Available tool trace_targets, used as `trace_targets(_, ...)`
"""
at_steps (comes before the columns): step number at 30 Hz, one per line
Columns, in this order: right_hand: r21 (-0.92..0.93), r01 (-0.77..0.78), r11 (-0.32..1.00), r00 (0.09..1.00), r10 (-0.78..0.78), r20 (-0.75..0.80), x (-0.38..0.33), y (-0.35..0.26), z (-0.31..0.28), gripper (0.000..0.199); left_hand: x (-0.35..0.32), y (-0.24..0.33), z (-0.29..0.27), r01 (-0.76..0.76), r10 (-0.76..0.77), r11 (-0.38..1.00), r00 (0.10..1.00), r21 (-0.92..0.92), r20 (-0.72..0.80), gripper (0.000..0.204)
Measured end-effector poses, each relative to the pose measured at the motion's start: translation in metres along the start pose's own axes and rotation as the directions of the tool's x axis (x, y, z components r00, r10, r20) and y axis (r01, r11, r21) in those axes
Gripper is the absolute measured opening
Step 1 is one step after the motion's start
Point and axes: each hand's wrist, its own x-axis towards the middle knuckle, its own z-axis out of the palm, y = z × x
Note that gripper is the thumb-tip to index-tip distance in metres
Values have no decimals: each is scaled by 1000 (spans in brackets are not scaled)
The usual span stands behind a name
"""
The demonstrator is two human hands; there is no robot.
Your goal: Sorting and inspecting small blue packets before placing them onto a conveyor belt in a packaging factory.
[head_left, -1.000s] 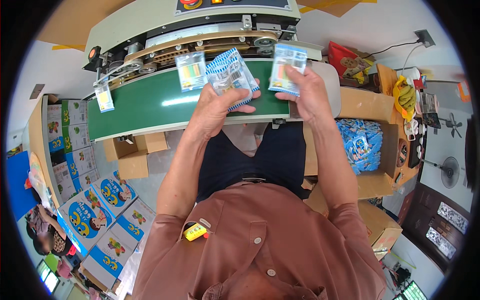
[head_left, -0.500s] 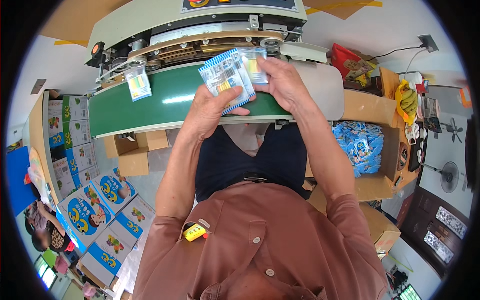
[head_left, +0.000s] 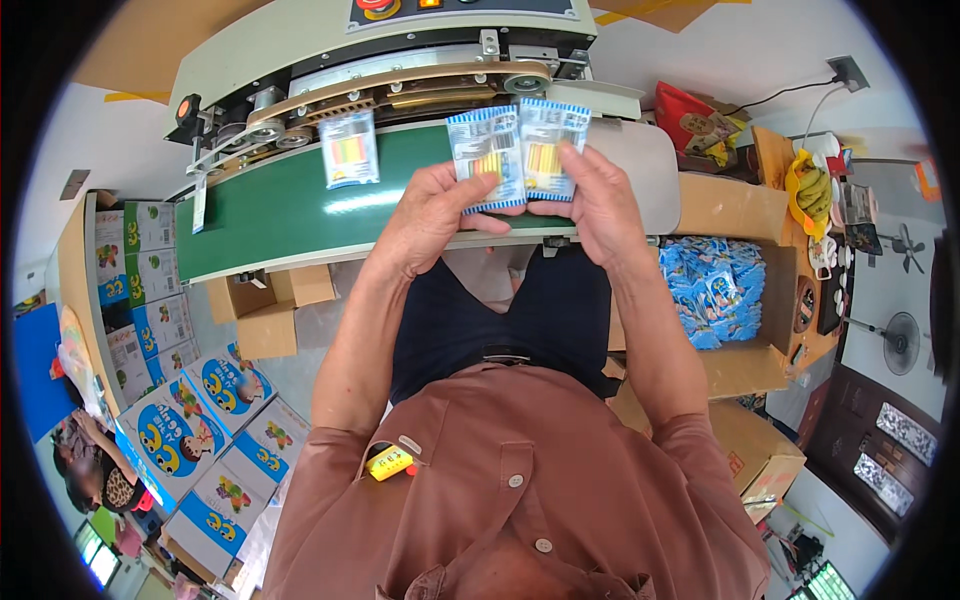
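Note:
My left hand point(head_left: 432, 208) is closed on a clear-and-blue packet point(head_left: 487, 140) with yellow sticks inside, thumb on its front; whether more packets lie behind it I cannot tell. Close beside it, my right hand point(head_left: 606, 198) pinches a similar packet point(head_left: 553, 135) by its right side. Both packets are upright over the green conveyor belt point(head_left: 270, 225), in front of a band sealing machine point(head_left: 410, 68). Farther left, a packet with coloured sticks point(head_left: 349, 150) hangs from the sealer's band over the belt. Another packet point(head_left: 199, 206) shows edge-on at the belt's left end.
At the right, an open carton point(head_left: 770, 372) holds a heap of blue packets point(head_left: 712, 290). Printed boxes point(head_left: 175, 425) are stacked at the left, with a person point(head_left: 95, 455) beyond them. A small carton point(head_left: 268, 330) stands below the belt. A fan point(head_left: 900, 342) is at far right.
The packet my right hand held at the sealer has travelled left along it. The packet ahead has reached the left end. My right hand now grips another packet, beside the left hand's.

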Motion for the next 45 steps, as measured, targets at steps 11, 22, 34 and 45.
trace_targets(11,-12,-41,999,989,39,-146,28,-16,-24,35,-13,6,-10,0,11,994,994,107,-106,32)
trace_targets(22,88,-171,981,983,164,78,41,-11,19,37,-12,2,-11,3,2,998,995,58,-95,29)
trace_targets(34,-60,-48,997,988,39,-150,10,-18,-13,29,3,-2,15,90,-94,987,995,130,26,34)
trace_targets(45,-69,-98,993,990,91,-103,43,-11,-8,28,-17,-5,3,68,-70,990,997,121,14,35)
